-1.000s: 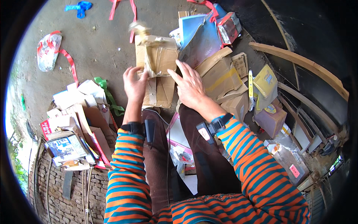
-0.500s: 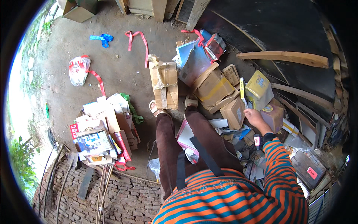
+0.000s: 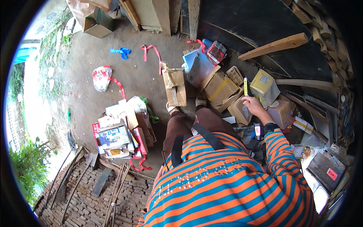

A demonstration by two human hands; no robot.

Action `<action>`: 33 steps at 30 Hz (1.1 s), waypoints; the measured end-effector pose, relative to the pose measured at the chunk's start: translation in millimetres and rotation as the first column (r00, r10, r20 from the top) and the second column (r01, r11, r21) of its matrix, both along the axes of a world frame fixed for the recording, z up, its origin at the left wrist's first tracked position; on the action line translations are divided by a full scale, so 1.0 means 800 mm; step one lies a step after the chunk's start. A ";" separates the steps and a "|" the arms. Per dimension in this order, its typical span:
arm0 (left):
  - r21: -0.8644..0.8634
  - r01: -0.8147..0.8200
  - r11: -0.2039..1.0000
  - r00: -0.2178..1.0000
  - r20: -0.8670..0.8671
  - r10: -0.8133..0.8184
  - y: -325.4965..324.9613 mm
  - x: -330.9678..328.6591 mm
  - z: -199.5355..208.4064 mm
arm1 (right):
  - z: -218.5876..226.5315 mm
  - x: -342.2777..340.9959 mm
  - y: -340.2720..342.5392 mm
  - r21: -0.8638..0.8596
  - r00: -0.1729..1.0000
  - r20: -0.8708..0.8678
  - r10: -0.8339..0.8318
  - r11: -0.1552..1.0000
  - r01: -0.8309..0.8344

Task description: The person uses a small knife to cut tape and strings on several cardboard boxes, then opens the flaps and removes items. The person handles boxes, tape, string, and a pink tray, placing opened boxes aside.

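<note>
My right hand (image 3: pixel 254 105) reaches over the pile of boxes on the right, fingers closed round a slim, flat yellow thing (image 3: pixel 245 86) that points away from me. Its exact kind is too small to make out. Just right of it sits a yellow box (image 3: pixel 261 82) on grey wrapping. Below the hand is a brown carton (image 3: pixel 239 111), and a taped, purplish-brown box (image 3: pixel 280 112) lies by the wrist. My left hand is out of sight.
A battered carton (image 3: pixel 175 89) stands before my feet. On the left lies a stack of flattened cardboard (image 3: pixel 113 136). Red ribbon (image 3: pixel 151 48), blue ribbon (image 3: pixel 121 52) and a plastic bag (image 3: pixel 101 78) are on the ground. A wooden beam (image 3: pixel 276 46) juts out at the right.
The view has tilted and shifted, so the scene sits further right and more of my striped shirt shows. My right hand, still holding the yellow thing, has moved slightly farther from my body.
</note>
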State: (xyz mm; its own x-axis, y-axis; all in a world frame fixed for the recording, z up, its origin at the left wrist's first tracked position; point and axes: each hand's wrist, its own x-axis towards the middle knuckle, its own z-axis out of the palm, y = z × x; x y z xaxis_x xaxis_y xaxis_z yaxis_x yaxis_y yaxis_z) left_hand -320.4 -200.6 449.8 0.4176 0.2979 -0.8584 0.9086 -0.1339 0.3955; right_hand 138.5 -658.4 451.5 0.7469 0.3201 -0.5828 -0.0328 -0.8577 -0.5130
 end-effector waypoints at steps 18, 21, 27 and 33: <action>0.245 0.672 0.699 0.667 0.210 -0.715 0.097 0.093 -0.033 | 0.074 -0.078 0.010 -0.083 0.982 -0.039 -0.185 0.980 0.181; 0.287 0.706 0.647 0.603 0.236 -0.762 0.101 0.126 -0.046 | 0.091 -0.086 0.016 -0.068 0.979 -0.033 -0.203 0.977 0.200; 0.329 0.737 0.591 0.527 0.268 -0.807 0.113 0.148 -0.048 | 0.096 -0.110 0.018 -0.084 0.971 -0.049 -0.235 0.970 0.230; 0.348 0.768 0.538 0.475 0.253 -0.843 0.128 0.145 -0.041 | 0.079 -0.142 0.002 -0.076 0.955 -0.046 -0.293 0.954 0.289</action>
